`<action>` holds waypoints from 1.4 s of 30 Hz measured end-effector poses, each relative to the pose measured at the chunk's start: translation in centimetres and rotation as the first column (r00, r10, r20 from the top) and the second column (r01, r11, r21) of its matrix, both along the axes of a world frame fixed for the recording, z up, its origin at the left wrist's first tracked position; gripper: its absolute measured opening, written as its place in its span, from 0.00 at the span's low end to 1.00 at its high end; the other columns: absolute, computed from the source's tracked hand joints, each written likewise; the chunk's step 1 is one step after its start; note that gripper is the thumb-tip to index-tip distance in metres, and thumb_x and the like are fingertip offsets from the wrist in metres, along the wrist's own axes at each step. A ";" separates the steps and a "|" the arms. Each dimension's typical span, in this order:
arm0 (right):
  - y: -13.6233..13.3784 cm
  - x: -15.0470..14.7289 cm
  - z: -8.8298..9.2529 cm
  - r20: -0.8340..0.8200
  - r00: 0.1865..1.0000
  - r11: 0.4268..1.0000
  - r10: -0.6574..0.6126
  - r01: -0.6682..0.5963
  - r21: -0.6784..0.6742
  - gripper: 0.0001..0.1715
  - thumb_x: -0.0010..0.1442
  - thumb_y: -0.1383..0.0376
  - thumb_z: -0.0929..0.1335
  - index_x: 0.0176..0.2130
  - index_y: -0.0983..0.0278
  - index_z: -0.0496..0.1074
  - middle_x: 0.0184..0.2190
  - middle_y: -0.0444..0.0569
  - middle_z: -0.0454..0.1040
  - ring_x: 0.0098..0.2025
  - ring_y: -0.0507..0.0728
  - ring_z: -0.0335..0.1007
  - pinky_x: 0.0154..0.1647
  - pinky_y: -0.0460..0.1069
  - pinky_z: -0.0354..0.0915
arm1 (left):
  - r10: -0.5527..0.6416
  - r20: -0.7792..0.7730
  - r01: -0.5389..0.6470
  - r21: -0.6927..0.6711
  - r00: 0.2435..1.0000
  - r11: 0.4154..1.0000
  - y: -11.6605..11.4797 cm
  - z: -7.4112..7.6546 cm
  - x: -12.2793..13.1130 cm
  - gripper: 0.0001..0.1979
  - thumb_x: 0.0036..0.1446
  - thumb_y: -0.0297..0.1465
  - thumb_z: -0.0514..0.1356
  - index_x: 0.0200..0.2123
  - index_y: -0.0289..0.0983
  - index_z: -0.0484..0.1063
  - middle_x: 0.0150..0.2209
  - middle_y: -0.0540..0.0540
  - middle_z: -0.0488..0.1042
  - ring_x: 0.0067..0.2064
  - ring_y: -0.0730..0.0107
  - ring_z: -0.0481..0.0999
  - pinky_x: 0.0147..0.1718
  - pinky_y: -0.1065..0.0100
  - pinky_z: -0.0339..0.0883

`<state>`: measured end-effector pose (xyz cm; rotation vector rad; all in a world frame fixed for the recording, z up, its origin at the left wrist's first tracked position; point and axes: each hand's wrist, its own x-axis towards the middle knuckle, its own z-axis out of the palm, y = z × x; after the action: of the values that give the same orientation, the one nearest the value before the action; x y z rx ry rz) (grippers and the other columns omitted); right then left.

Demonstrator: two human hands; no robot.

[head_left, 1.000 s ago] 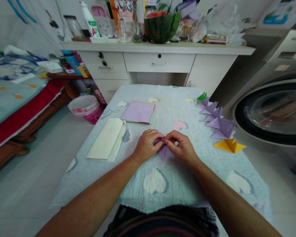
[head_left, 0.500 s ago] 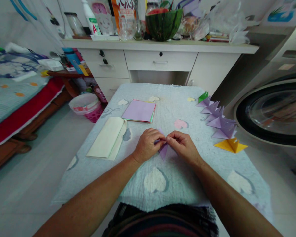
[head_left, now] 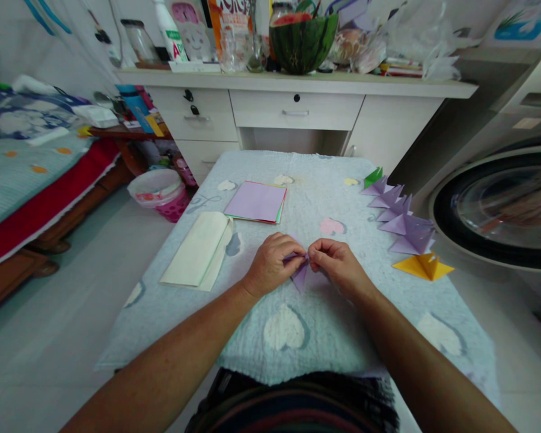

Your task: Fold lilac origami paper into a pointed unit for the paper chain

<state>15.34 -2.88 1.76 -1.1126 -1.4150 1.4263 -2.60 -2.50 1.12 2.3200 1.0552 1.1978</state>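
Between my hands, over the middle of the table, is a small folded piece of purple origami paper (head_left: 300,279), partly covered by my fingers. My left hand (head_left: 276,260) pinches it from the left with thumb and fingers. On the other side, my right hand (head_left: 336,263) closes its thumb and forefinger at the paper's right tip. A stack of square coloured paper (head_left: 256,201), purple on top, lies beyond my left hand. To the right stands a row of folded purple paper pieces (head_left: 412,234), with a green one (head_left: 373,176) at the far end and a yellow one (head_left: 424,266) at the near end.
A patterned light-blue cloth (head_left: 284,361) covers the table. On its left lies a cream folded paper packet (head_left: 193,249). Behind is a white drawer cabinet (head_left: 297,111) bearing a cut watermelon (head_left: 303,45). A washing machine (head_left: 500,198) stands right, a pink bin (head_left: 162,195) left.
My right hand's fingertips have shifted slightly to the right along the purple paper. My left hand keeps its pinch. The whole view has shifted a little.
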 end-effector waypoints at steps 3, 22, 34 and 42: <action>0.1 0.1 -0.1 -0.074 0.997 0.997 0.021 -0.027 -0.072 0.13 0.53 0.57 0.71 0.27 0.64 0.70 0.19 0.40 0.66 0.22 0.48 0.60 0.25 0.46 0.57 | -0.025 0.018 0.025 -0.025 1.000 0.999 0.0 0.0 0.0 0.03 0.56 0.25 0.62 0.32 0.38 0.74 0.31 0.49 0.77 0.36 0.68 0.73 0.40 0.64 0.65; 0.1 0.3 0.2 -0.209 0.974 0.947 0.089 -0.147 -0.285 0.18 0.48 0.54 0.75 0.27 0.65 0.70 0.19 0.40 0.66 0.20 0.48 0.61 0.23 0.44 0.60 | -0.016 -0.024 0.015 -0.034 1.000 0.999 0.1 -0.2 -0.1 0.05 0.56 0.24 0.60 0.31 0.38 0.73 0.30 0.49 0.77 0.35 0.67 0.71 0.38 0.65 0.65; 0.4 0.3 -0.1 -0.206 0.975 0.953 0.080 -0.136 -0.272 0.20 0.46 0.53 0.76 0.27 0.64 0.70 0.18 0.39 0.67 0.20 0.48 0.61 0.22 0.44 0.60 | -0.038 -0.004 0.038 0.007 0.999 0.999 0.0 -0.2 -0.2 0.04 0.55 0.23 0.60 0.32 0.38 0.73 0.31 0.48 0.77 0.36 0.67 0.72 0.39 0.65 0.66; 0.5 0.7 -0.4 -0.199 0.973 0.955 0.116 -0.164 -0.245 0.16 0.50 0.56 0.75 0.28 0.65 0.72 0.20 0.41 0.69 0.21 0.48 0.63 0.23 0.44 0.60 | -0.034 0.028 0.034 0.034 0.999 0.999 0.0 0.0 -0.2 0.03 0.56 0.24 0.62 0.31 0.37 0.74 0.29 0.49 0.78 0.34 0.68 0.72 0.36 0.66 0.66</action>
<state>16.02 -2.35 1.40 -1.0248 -1.2206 1.8099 -2.78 -2.54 1.10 2.3297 0.9895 1.2406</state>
